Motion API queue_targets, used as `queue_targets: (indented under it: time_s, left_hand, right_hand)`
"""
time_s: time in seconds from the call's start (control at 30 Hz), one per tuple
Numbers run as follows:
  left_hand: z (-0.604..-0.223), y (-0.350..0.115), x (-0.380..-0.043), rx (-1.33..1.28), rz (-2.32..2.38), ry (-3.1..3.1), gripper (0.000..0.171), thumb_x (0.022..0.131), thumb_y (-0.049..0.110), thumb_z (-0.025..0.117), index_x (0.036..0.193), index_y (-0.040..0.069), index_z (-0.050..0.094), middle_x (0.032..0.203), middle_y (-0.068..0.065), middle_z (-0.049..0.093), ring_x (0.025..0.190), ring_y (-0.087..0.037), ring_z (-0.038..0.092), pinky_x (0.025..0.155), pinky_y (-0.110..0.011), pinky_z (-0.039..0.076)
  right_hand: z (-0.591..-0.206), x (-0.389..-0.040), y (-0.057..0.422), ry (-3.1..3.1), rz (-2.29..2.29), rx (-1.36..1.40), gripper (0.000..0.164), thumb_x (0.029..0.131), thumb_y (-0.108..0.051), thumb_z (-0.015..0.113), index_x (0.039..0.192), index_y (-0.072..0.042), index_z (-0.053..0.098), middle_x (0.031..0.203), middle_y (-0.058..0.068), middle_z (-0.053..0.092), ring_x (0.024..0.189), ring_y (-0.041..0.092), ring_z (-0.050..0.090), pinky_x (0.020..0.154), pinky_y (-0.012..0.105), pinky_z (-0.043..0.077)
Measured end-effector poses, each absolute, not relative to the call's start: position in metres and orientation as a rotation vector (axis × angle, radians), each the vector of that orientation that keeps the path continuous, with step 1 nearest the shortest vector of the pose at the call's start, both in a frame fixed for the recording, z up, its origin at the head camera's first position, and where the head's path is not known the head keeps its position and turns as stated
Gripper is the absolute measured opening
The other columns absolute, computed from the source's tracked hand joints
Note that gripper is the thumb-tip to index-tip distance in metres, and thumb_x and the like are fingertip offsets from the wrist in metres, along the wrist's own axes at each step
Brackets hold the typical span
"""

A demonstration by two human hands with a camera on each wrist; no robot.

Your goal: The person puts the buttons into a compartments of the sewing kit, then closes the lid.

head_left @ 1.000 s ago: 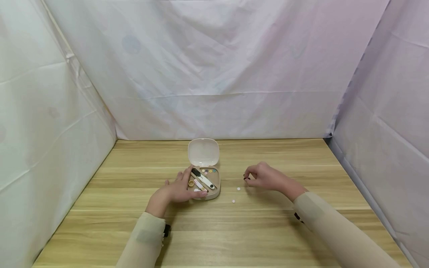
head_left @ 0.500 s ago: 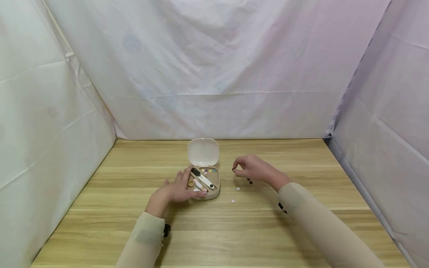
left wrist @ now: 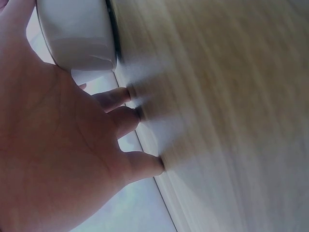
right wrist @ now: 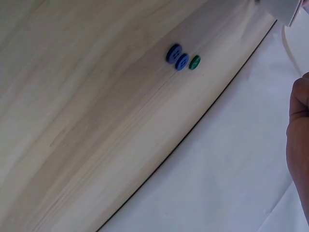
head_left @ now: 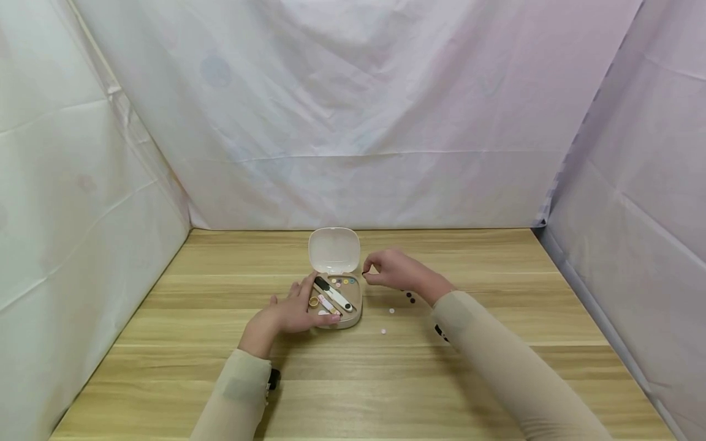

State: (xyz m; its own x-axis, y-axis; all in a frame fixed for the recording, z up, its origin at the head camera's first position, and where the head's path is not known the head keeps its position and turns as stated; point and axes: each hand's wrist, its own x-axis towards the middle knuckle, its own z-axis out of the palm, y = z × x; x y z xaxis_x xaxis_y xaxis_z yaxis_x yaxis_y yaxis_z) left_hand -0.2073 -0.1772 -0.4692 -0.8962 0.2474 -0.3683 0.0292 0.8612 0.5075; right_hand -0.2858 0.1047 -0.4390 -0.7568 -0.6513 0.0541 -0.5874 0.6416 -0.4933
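An open sewing kit box [head_left: 357, 313] stands mid-table, its pale lid [head_left: 333, 250] tipped up behind. My left hand [head_left: 292, 312] lies along its left side with fingers spread, thumb across the front rim. In the left wrist view, several fingertips [left wrist: 149, 166] touch the table beside the white box wall [left wrist: 79, 43]. Thumb and forefinger of my right hand [head_left: 399, 269] pinch a small dark button [head_left: 363, 274] at the box's right back corner. Inside are white-and-black thread snips [head_left: 336, 295], a gold ring-like thimble [head_left: 314, 301] and several coloured buttons [head_left: 345, 282].
Two white buttons, a farther one [head_left: 392, 310] and a nearer one [head_left: 383, 331], lie right of the box. Dark buttons [head_left: 412, 301] lie under my right wrist; the right wrist view shows two blue buttons [right wrist: 174, 53] and a green button [right wrist: 194, 62]. White cloth [head_left: 353, 122] hangs behind the table.
My right hand has lifted a dark button from the table and carried it left to the box's edge, uncovering other dark buttons. The left hand has stayed in place.
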Motion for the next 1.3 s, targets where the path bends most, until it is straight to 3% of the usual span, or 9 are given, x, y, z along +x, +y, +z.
queue_targets:
  time_s: [0.2, 0.43, 0.9, 1.3]
  left_hand:
    - [-0.478, -0.179, -0.212, 0.202, 0.706, 2.608, 0.139, 0.075, 0.094, 0.065, 0.172, 0.028, -0.009, 0.177, -0.028, 0.012, 0.167, -0.044, 0.004, 0.122, -0.084, -0.003]
    - [-0.479, -0.181, -0.213, 0.206, 0.699, 2.616, 0.138, 0.075, 0.094, 0.064, 0.172, 0.029, -0.009, 0.178, -0.027, 0.012, 0.168, -0.043, 0.004, 0.122, -0.084, -0.002]
    - [-0.467, -0.178, -0.207, 0.213, 0.657, 2.608, 0.134, 0.08, 0.089, 0.065, 0.172, 0.025, -0.008, 0.178, -0.026, 0.01, 0.168, -0.043, 0.004, 0.125, -0.081, 0.0]
    - [-0.464, -0.178, -0.207, 0.207, 0.655, 2.607, 0.13, 0.084, 0.085, 0.066, 0.173, 0.024, -0.007, 0.179, -0.024, 0.011, 0.168, -0.042, 0.005, 0.125, -0.081, 0.003]
  right_hand:
    - [-0.442, -0.287, 0.088, 2.677, -0.707, -1.106, 0.012, 0.095, -0.016, 0.073, 0.103, -0.009, 0.079, 0.065, -0.007, 0.047, 0.058, 0.005, 0.039, 0.053, 0.02, 0.032]
    - [-0.444, -0.288, 0.074, 2.647, -0.682, -1.145, 0.009, 0.094, -0.015, 0.072, 0.099, -0.01, 0.077, 0.07, -0.005, 0.055, 0.061, 0.006, 0.045, 0.056, 0.021, 0.039]
    - [-0.447, -0.291, 0.06, 2.641, -0.588, -1.245, 0.006, 0.093, -0.015, 0.072, 0.093, -0.012, 0.077, 0.075, -0.007, 0.066, 0.061, 0.002, 0.048, 0.059, 0.017, 0.044]
    - [-0.449, -0.292, 0.054, 2.613, -0.545, -1.248, 0.008, 0.095, -0.016, 0.074, 0.096, -0.01, 0.078, 0.078, -0.005, 0.07, 0.063, 0.001, 0.052, 0.062, 0.017, 0.047]
